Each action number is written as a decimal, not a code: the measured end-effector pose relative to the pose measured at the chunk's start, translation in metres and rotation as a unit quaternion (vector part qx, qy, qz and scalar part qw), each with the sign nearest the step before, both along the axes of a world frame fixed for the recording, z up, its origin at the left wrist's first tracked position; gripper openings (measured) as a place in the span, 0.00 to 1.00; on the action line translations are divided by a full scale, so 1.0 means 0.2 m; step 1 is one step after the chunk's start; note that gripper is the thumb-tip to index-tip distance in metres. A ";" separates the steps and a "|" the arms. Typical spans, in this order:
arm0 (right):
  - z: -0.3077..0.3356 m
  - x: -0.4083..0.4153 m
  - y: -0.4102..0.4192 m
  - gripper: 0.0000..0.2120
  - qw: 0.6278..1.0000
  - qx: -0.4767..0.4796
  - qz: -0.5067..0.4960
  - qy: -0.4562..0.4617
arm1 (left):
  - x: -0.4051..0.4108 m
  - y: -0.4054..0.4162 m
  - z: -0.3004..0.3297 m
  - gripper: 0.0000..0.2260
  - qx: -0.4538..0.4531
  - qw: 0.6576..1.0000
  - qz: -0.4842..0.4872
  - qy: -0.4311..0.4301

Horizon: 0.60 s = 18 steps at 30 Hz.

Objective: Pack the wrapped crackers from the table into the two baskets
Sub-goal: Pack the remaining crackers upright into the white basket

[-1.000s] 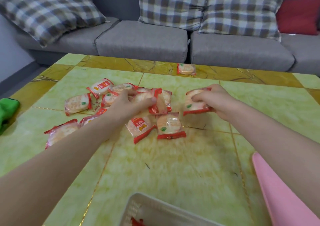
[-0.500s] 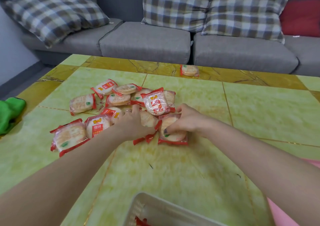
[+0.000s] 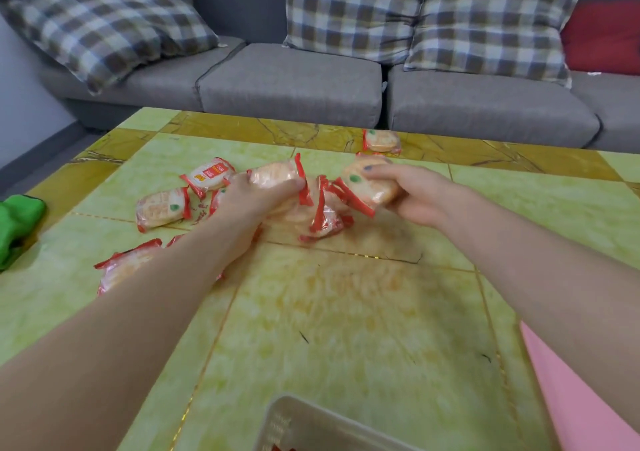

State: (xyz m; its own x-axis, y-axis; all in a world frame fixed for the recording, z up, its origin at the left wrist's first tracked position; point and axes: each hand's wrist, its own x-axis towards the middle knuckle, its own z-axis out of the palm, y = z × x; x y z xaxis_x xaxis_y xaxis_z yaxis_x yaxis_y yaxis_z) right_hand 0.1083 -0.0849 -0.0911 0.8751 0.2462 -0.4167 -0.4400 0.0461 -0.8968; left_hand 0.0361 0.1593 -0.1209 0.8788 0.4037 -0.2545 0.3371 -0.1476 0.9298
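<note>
Several wrapped crackers in clear and red packets lie in a loose pile (image 3: 322, 218) on the green and yellow table (image 3: 346, 312). My left hand (image 3: 252, 198) is shut on one or more cracker packets (image 3: 273, 177), lifted above the pile. My right hand (image 3: 412, 194) grips another cracker packet (image 3: 367, 186) just right of it. One lone cracker (image 3: 381, 141) sits near the far edge. A pale plastic basket (image 3: 311, 426) shows at the bottom edge, with something red inside. A pink basket (image 3: 571, 398) shows at the bottom right.
More crackers (image 3: 161, 208) lie left of my left arm, partly hidden by it. A green cloth (image 3: 17, 222) rests at the table's left edge. A grey sofa (image 3: 291, 80) with checked cushions stands behind the table.
Both hands have lifted off the table with cracker packets in them. The right hand has moved right and up from the pile's front; the left has risen over the pile.
</note>
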 end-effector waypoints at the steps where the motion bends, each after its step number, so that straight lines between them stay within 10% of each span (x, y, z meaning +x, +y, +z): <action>1: -0.02 0.02 0.04 0.21 1.000 0.001 -0.014 0.002 | 0.04 -0.02 -0.03 0.56 -0.021 1.000 0.023 -0.004; 6: -0.22 0.09 0.20 0.44 0.992 -0.121 -0.019 -0.014 | 0.03 -0.23 -0.05 0.54 -0.012 0.998 0.047 0.050; 12: -0.13 -0.02 0.24 0.17 0.998 -0.065 0.013 0.004 | 0.04 -0.25 -0.05 0.56 -0.003 0.998 0.012 0.062; 18: -0.02 -0.29 0.17 0.18 0.999 0.013 -0.023 0.041 | -0.14 -0.28 0.06 0.50 -0.103 0.993 -0.018 0.058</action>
State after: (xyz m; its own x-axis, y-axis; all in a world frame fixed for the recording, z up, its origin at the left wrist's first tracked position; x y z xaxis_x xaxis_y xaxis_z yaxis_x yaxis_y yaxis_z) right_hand 0.0502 -0.0508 -0.0946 0.8492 0.2175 -0.4813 -0.5086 0.0914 -0.8561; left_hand 0.0072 0.1025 -0.1079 0.8516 0.3009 -0.4293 0.4419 0.0284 0.8966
